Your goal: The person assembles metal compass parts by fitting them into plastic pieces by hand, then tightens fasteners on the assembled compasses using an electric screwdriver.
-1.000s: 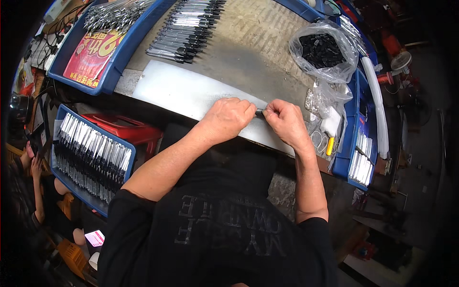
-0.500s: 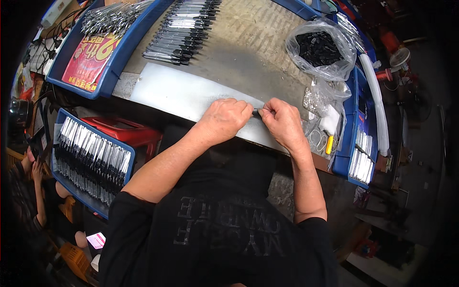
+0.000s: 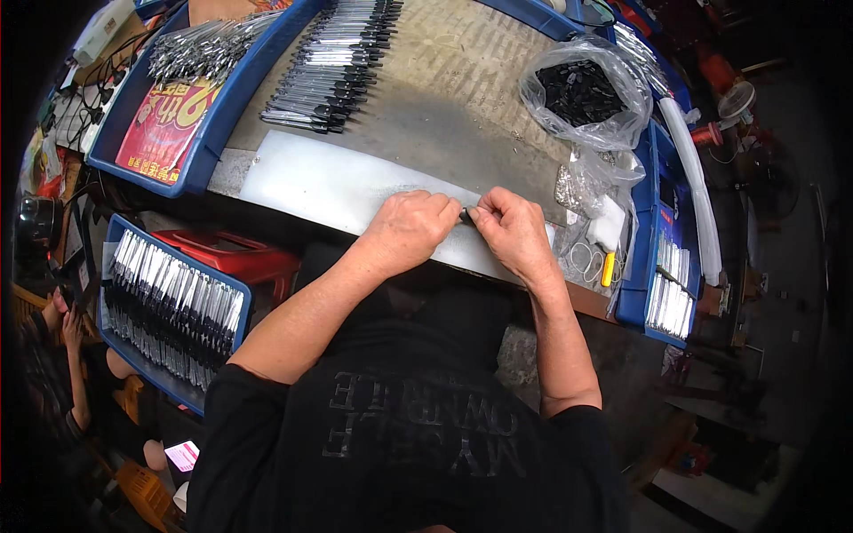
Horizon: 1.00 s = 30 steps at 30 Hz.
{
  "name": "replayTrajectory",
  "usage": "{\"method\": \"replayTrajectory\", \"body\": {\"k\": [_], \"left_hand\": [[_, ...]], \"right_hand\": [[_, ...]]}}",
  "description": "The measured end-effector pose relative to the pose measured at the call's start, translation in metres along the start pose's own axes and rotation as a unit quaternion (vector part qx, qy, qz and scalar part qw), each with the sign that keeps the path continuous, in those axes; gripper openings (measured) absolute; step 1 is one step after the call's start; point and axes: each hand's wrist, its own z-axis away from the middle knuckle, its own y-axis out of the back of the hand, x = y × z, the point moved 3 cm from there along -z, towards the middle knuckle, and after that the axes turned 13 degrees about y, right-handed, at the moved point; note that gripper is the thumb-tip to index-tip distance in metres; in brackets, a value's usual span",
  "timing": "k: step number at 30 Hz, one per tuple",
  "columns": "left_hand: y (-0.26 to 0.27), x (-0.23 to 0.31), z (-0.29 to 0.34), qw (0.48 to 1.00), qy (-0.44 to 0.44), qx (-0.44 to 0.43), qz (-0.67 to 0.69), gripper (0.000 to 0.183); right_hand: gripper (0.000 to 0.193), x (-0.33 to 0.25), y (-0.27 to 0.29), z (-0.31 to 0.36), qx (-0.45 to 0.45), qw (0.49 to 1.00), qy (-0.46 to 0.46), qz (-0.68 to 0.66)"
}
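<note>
Above the near edge of a white board (image 3: 306,184), my left hand (image 3: 410,228) and my right hand (image 3: 514,229) meet with pinched fingertips. Between them shows a small black piece (image 3: 464,215), mostly covered by the fingers; both hands grip it. It resembles a pen part, but its full shape is hidden. Beyond the board, a row of clear-barrelled pens with black grips (image 3: 333,67) lies side by side on the worktable (image 3: 435,115). A clear plastic bag (image 3: 638,89) at the far right holds many small black parts (image 3: 582,91).
Metallic pen parts (image 3: 209,49) fill the far end of a blue tray (image 3: 197,160) on the left. Below it, another blue tray (image 3: 240,306) holds packed pens, beside a red stool (image 3: 258,258). A yellow-handled tool (image 3: 608,269) lies near a blue bin (image 3: 633,306) at right.
Both hands have shifted slightly left, staying pinched on the small black piece. The whole view has tilted a little.
</note>
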Motion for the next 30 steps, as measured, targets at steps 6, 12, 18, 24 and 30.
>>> {"method": "replayTrajectory", "body": {"k": [6, 12, 18, 24, 30], "left_hand": [[0.001, -0.001, 0.0, 1.0, 0.011, -0.001, 0.004, 0.015], [0.001, -0.001, -0.001, 1.0, 0.014, -0.001, 0.008, 0.015], [0.002, 0.0, -0.001, 1.0, 0.014, 0.001, 0.015, 0.015], [0.002, -0.001, -0.001, 1.0, 0.013, -0.001, 0.013, 0.014], [0.002, -0.002, -0.001, 1.0, 0.004, 0.001, 0.006, 0.015]], "right_hand": [[0.018, 0.008, 0.005, 0.001, -0.004, 0.997, -0.045, -0.064], [0.018, 0.012, 0.008, 0.005, 0.028, 0.996, -0.03, -0.085], [0.017, 0.011, 0.007, 0.007, 0.046, 0.995, -0.024, -0.087], [0.018, 0.029, 0.011, 0.006, 0.074, 0.994, -0.035, -0.076], [0.019, 0.063, 0.033, -0.011, 0.14, 0.989, -0.033, -0.013]]}}
